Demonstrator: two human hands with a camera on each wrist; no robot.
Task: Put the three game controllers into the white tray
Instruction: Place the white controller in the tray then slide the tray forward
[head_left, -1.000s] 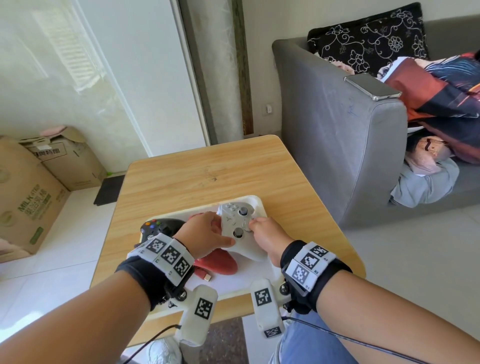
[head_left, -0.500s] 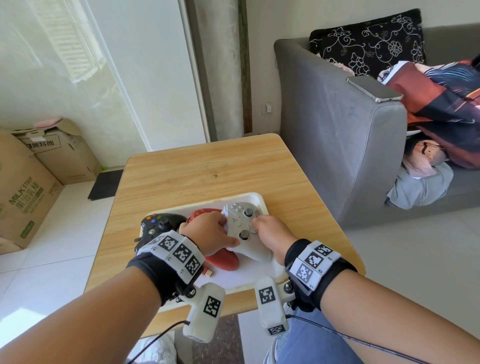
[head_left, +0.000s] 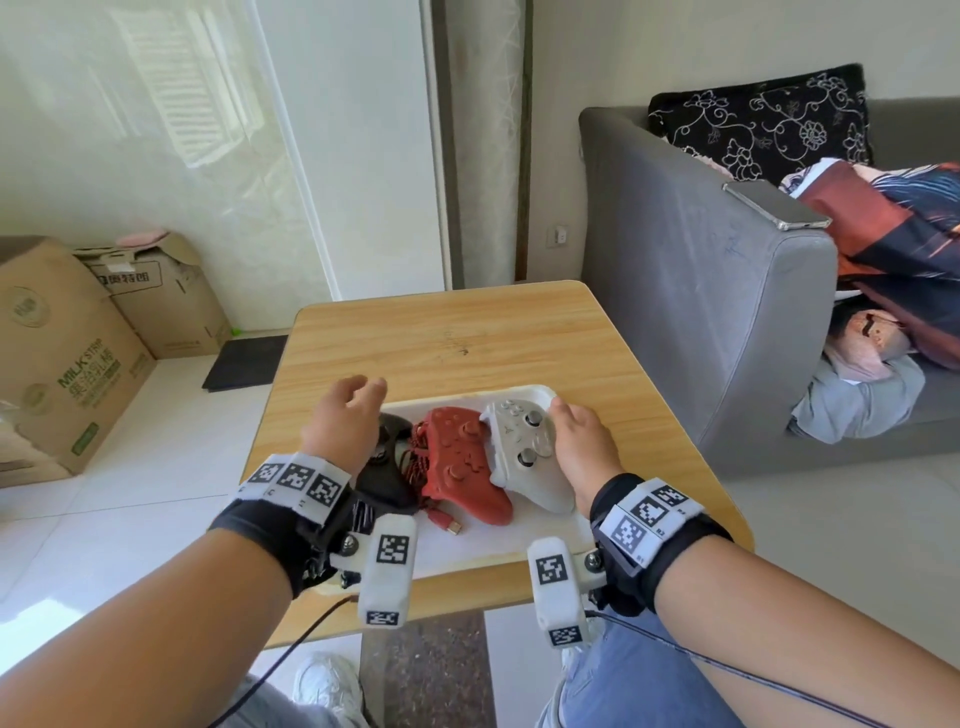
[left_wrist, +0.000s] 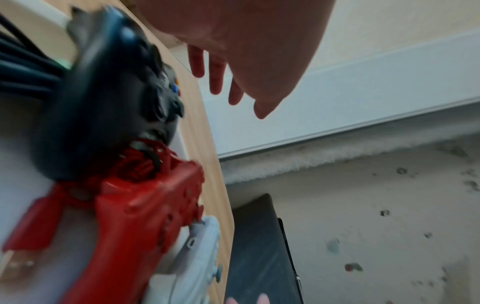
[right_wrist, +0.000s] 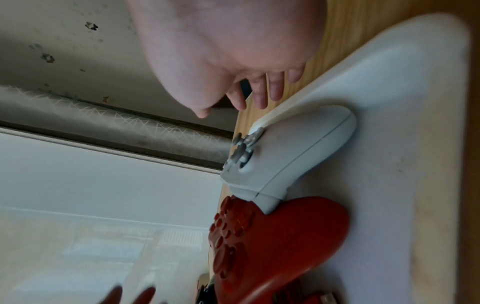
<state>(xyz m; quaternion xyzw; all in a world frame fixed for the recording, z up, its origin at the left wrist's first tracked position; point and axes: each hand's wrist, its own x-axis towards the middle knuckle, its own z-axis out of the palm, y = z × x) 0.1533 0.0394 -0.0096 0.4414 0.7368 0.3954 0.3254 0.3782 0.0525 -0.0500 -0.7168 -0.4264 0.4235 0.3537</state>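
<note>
With all three pads sitting in tray (head_left: 524, 545) on table (head_left: 467, 332): black pad (left_wrist: 103, 107) at tray's left, red pad (head_left: 460, 457) mid-tray, white pad (head_left: 524, 447) at tray's right, leaning on red. Left hand (head_left: 343, 421) above black, fingers loose, holding nothing. Right hand (head_left: 582, 441) beside white, fingers slack, empty.

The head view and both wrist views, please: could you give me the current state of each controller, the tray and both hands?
white controller: lying in the tray, its left grip overlapping the red one
red controller: lying in the tray, cable bundled beside it
black controller: in the tray, partly hidden under the left hand
white tray: on the table, holding all three controllers
left hand: open, lifted, holding nothing
right hand: open, beside the white controller
</note>
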